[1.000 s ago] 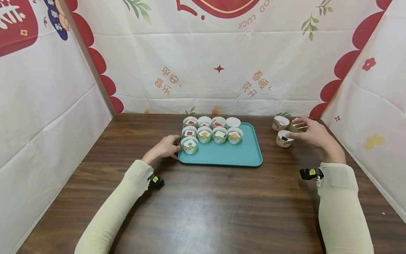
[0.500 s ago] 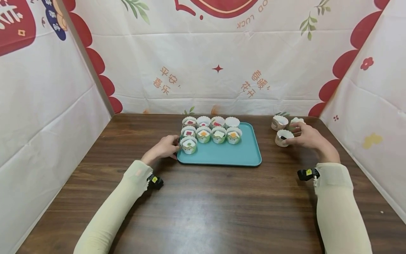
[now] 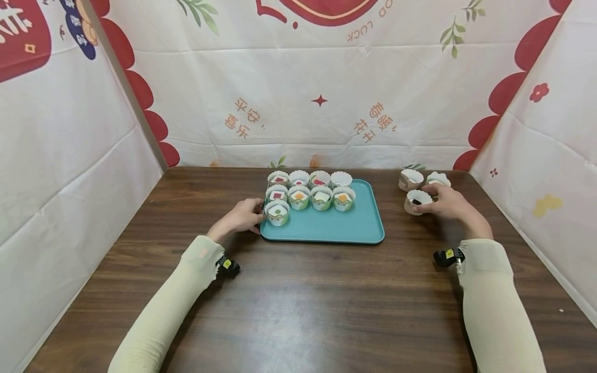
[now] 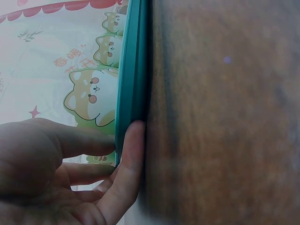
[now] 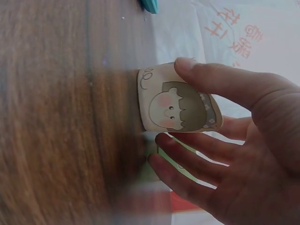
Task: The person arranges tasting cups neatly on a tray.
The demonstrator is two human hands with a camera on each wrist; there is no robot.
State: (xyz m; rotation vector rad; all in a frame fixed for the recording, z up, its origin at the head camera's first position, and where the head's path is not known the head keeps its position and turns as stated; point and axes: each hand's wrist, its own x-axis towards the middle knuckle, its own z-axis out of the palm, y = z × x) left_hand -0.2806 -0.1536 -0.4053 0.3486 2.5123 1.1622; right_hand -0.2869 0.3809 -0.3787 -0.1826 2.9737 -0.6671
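Observation:
At the tray's left edge my left hand pinches the teal tray. In the left wrist view, one finger lies under the tray rim while others are beside a paper cup printed with a cartoon dog. My right hand holds a scalloped paper cup with something black inside. In the right wrist view the thumb lies against this cup's printed side, with the index finger partly hidden behind it. The cup appears to stand on the table.
Several paper cups with small coloured pieces on white stand on the tray, among them one with a green dot. Two more cups, one brown-printed and one with green, stand behind my right hand. A white printed cloth walls the wooden table.
My right hand has moved left and closed around the front cup, leaving the green-printed cup behind it more visible. My left hand stays at the tray edge.

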